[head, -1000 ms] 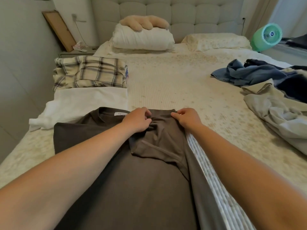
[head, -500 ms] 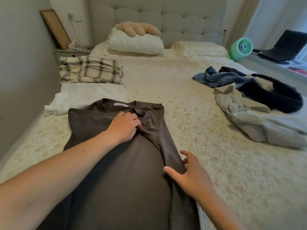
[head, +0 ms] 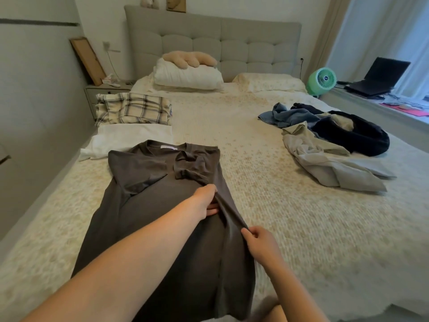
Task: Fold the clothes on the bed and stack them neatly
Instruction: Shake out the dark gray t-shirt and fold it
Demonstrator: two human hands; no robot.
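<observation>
Bed (head: 267, 159) underfoot; brown shirt (head: 151, 228) runs lengthwise away from both hands. Right hand (head: 260, 242) pinches its folded edge; left hand (head: 205, 201), just beyond, grips the same fold.

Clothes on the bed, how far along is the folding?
Done: a plaid shirt and a white garment lie folded near the bed's left edge, side by side rather than stacked. In hand: the brown shirt, sleeves folded in, with the left hand and right hand gripping its right edge. Left: the unfolded pile on the right, then stacking.
</observation>
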